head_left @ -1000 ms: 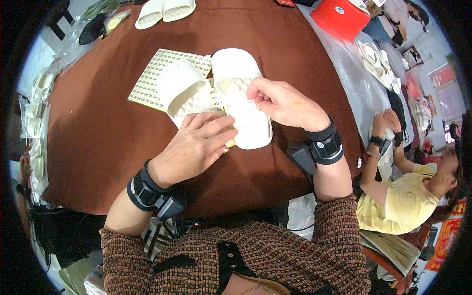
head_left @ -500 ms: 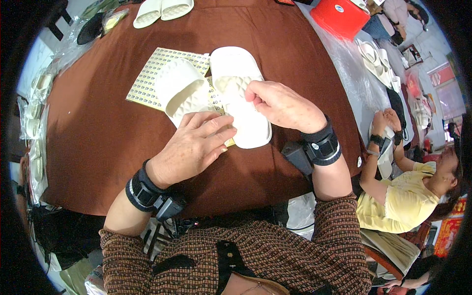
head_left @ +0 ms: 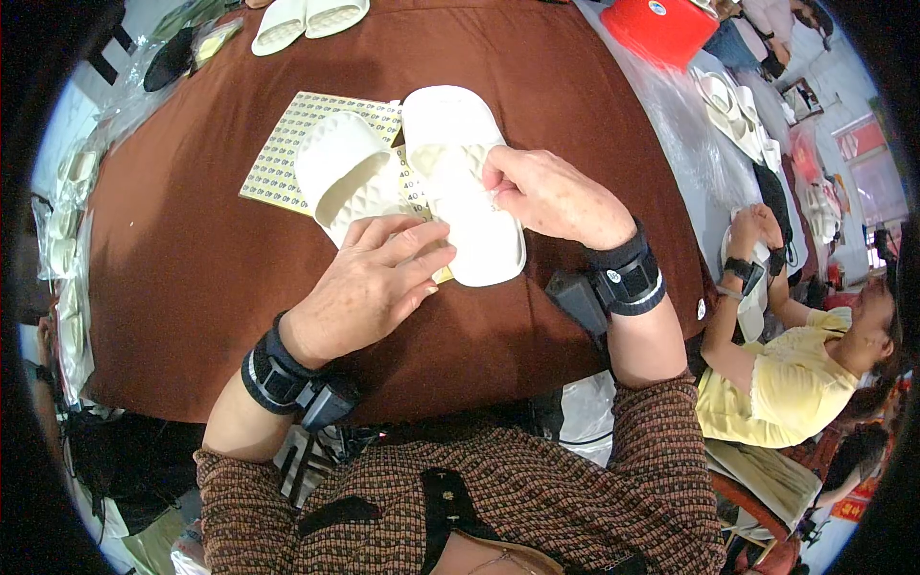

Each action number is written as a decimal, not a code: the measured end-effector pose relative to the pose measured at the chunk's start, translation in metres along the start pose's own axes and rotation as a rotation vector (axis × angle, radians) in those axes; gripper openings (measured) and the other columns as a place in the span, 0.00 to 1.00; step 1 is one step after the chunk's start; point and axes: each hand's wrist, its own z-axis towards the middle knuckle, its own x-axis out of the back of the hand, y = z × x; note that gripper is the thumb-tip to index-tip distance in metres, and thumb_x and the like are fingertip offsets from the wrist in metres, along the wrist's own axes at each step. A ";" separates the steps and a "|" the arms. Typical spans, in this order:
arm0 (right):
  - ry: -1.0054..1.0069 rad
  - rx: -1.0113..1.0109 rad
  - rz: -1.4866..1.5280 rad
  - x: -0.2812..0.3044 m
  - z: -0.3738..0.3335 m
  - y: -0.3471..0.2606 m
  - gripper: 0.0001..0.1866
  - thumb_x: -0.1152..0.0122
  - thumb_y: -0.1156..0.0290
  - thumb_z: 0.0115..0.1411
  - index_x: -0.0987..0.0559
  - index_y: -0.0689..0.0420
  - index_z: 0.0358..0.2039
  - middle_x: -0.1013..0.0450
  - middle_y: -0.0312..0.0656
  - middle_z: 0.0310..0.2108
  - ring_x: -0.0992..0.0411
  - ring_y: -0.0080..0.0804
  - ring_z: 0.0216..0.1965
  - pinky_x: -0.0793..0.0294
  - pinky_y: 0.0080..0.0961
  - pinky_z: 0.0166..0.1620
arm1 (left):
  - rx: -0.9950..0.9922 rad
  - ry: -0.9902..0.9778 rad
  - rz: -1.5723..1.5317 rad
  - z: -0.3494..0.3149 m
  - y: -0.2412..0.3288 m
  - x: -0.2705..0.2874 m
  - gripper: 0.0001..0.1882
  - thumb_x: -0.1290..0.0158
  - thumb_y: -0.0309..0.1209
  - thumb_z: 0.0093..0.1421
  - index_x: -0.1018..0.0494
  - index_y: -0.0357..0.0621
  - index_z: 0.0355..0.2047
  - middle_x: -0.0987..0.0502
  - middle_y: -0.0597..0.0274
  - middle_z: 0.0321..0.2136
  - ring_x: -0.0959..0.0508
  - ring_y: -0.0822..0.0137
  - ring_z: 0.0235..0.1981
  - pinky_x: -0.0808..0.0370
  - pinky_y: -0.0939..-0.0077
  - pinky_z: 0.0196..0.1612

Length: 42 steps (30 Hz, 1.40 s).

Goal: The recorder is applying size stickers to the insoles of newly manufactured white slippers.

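White slipper (head_left: 465, 182) flat on brown table (head_left: 172, 259), beside second slipper (head_left: 345, 177) on sticker sheet (head_left: 287, 144). Right hand (head_left: 556, 196) fingertips pinched together on its insole. Left hand (head_left: 369, 287) fingers loosely together, resting over heel edge.

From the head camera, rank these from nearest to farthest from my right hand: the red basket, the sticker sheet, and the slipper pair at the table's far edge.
From the right hand:
1. Sticker sheet, just left, under the slippers being handled.
2. Slipper pair, far left edge, and red basket, far right corner: too close to call.
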 end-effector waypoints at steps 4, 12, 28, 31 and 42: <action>0.000 0.000 0.006 0.001 0.000 0.001 0.06 0.47 0.74 0.58 0.29 0.60 0.36 0.25 0.55 0.30 0.26 0.58 0.37 0.28 0.47 0.38 | 0.002 0.002 -0.002 0.000 0.000 0.001 0.10 0.45 0.25 0.58 0.23 0.38 0.41 0.24 0.52 0.39 0.24 0.54 0.41 0.27 0.63 0.43; 0.027 -0.027 -0.042 -0.004 0.002 -0.003 0.06 0.47 0.74 0.59 0.28 0.62 0.35 0.25 0.57 0.30 0.26 0.59 0.36 0.28 0.47 0.38 | 0.006 0.004 -0.004 0.001 0.001 0.000 0.10 0.45 0.24 0.58 0.23 0.37 0.40 0.23 0.51 0.37 0.23 0.54 0.39 0.27 0.64 0.42; -0.059 -0.051 -0.033 0.007 -0.001 0.000 0.10 0.43 0.68 0.59 0.27 0.61 0.35 0.24 0.54 0.31 0.24 0.55 0.37 0.27 0.44 0.39 | 0.011 0.010 0.005 0.002 0.000 0.000 0.08 0.46 0.23 0.57 0.22 0.35 0.38 0.22 0.49 0.34 0.22 0.54 0.36 0.25 0.65 0.39; -0.055 -0.043 -0.016 0.006 -0.001 0.002 0.10 0.42 0.68 0.59 0.27 0.61 0.35 0.24 0.54 0.31 0.24 0.55 0.37 0.27 0.44 0.39 | 0.015 0.013 0.002 0.002 0.001 0.000 0.08 0.46 0.23 0.57 0.22 0.34 0.37 0.22 0.49 0.34 0.22 0.54 0.35 0.25 0.66 0.39; -0.067 0.004 0.040 0.007 -0.001 0.006 0.09 0.40 0.72 0.58 0.29 0.63 0.35 0.25 0.51 0.29 0.24 0.46 0.33 0.27 0.38 0.37 | 0.064 0.062 -0.018 0.005 0.003 0.004 0.08 0.46 0.22 0.57 0.22 0.33 0.36 0.22 0.47 0.32 0.21 0.54 0.33 0.24 0.67 0.37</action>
